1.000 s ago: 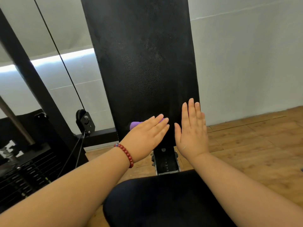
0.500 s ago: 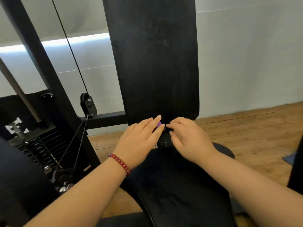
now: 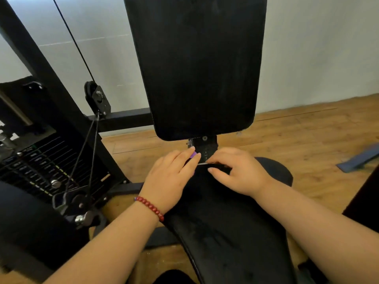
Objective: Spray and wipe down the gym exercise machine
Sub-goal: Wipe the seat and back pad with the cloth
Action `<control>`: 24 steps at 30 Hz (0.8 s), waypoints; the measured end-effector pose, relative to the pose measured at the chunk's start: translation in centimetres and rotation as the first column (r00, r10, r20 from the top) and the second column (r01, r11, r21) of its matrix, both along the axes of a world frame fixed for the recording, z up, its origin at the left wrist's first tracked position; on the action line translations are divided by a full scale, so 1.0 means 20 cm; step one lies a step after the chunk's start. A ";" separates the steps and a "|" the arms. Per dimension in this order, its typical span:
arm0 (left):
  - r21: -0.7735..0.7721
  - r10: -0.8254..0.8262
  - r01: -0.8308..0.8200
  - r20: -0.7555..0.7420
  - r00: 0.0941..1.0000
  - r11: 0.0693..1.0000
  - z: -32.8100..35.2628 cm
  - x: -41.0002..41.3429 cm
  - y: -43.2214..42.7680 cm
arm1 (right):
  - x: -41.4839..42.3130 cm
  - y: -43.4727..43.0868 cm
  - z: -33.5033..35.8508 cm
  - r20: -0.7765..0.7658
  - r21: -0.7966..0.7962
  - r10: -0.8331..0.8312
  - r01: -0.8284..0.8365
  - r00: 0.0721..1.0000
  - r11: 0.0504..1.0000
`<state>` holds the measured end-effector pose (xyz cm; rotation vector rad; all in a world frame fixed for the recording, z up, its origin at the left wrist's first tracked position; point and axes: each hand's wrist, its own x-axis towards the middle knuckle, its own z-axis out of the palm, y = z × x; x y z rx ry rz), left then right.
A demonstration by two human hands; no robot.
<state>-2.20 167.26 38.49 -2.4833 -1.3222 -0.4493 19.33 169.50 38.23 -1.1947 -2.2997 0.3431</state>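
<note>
A pale wall [image 3: 317, 48] and a wooden floor [image 3: 307, 136] lie behind the gym machine. Its tall black back pad [image 3: 196, 68] stands upright in the middle, with the black seat [image 3: 225, 222] below it, nearer the camera. To the left sits the weight stack [image 3: 37, 160], and a thin cable [image 3: 73, 37] runs down to a pulley [image 3: 98, 99] on the black frame. A small metal bracket [image 3: 205, 147] joins the pad to the seat.

Both forearms reach in over the seat. The left grip [image 3: 170, 177] rests at the seat's rear edge just below the bracket, its fingers straight and released, lying flat on a purple cloth [image 3: 193, 154]; only a small corner of the cloth shows past the fingertips. The right grip [image 3: 238, 173] lies just beside it, fingers curled with their tips at the same rear edge of the seat; whether they grasp anything I cannot tell. A red bead bracelet [image 3: 150, 208] circles the left wrist.
</note>
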 end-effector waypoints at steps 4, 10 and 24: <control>-0.090 0.070 -0.067 0.029 0.997 0.994 0.03 0.03 -0.04 | -0.01 -0.02 0.03 0.004 -0.093 -0.044 0.044 0.999 0.995; -0.254 0.128 -0.123 0.000 0.992 0.959 0.17 0.06 -0.17 | -0.02 -0.12 0.09 0.098 -0.255 -0.128 0.149 0.987 0.955; -0.387 0.173 -0.151 0.024 0.985 0.910 0.86 0.11 -0.41 | -0.04 -0.54 0.77 -0.092 -0.464 -0.345 0.266 0.934 0.845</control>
